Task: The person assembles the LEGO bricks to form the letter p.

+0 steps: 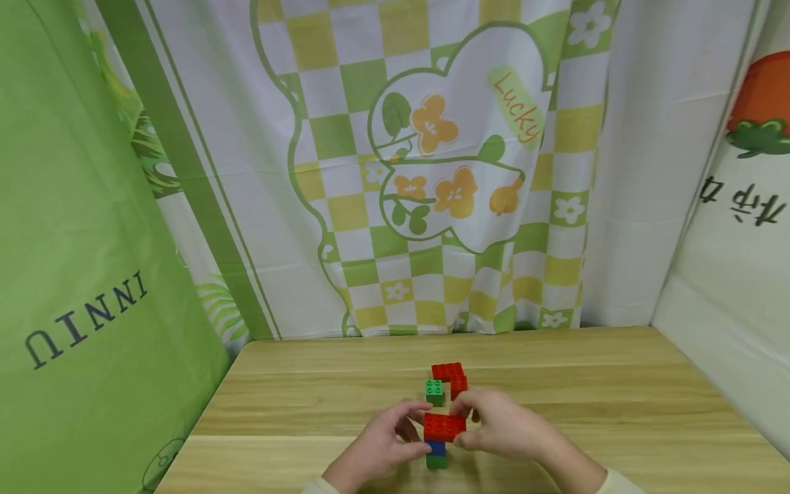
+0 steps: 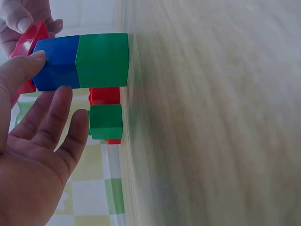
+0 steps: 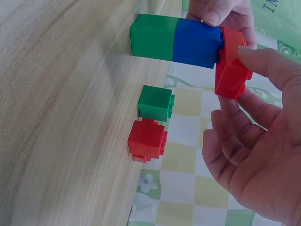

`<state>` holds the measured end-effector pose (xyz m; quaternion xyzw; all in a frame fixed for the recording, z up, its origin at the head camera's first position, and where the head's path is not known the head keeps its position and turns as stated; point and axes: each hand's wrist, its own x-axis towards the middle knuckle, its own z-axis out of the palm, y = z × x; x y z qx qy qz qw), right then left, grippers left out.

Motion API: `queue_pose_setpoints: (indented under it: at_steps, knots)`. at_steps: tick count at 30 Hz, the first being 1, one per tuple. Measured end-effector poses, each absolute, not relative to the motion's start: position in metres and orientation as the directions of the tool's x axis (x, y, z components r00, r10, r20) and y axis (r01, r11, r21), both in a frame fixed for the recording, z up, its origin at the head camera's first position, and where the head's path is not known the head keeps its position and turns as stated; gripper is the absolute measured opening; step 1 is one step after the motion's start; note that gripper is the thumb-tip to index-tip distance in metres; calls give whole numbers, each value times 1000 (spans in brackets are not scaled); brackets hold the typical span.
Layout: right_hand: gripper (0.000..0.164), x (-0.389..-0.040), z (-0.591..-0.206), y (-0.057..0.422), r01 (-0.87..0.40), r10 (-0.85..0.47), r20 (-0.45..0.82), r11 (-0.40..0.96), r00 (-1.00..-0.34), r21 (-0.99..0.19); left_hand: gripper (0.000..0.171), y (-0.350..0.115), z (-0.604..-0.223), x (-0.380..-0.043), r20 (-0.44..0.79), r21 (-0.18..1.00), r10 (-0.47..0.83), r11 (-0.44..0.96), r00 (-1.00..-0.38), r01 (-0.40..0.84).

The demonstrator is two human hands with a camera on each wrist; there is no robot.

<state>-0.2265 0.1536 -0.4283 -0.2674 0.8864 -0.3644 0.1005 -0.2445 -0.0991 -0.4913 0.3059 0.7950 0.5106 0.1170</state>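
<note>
My left hand (image 1: 384,441) pinches a blue toy brick (image 2: 57,63), its thumb on one face and fingers at the opposite one. The blue brick sits on a green brick (image 2: 103,60), which stands at the tabletop. My right hand (image 1: 507,427) pinches a longer red brick (image 1: 444,427) between thumb and fingers. In the right wrist view this red brick (image 3: 230,63) is slightly tilted at the top of the blue one, some blue studs showing between them. It reaches out to the right, past the side of the stack.
Behind the stack, a small green brick (image 1: 434,392) stands on the wooden table (image 1: 296,398). Close to it are a small red brick (image 1: 459,387) and a longer red brick (image 1: 447,372). A patterned curtain (image 1: 339,226) hangs along the table's back edge, with more cloth at both sides.
</note>
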Motion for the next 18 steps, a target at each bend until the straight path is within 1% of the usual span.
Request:
queue_pose_setpoints:
  at_steps: [6, 14, 18]
  knots:
    - [23, -225, -427, 153, -405, -545, 22, 595, -838, -695, 44, -100, -494, -246, 118, 882, 603, 301, -789, 362]
    - [23, -225, -426, 153, -400, -541, 16, 601, -841, -692, 42, -100, -493, -245, 83, 877, 587, 341, -805, 338]
    - [23, -225, -426, 153, -395, -539, 13, 601, -842, -694, 40, -100, -493, -245, 94, 870, 585, 346, -806, 352]
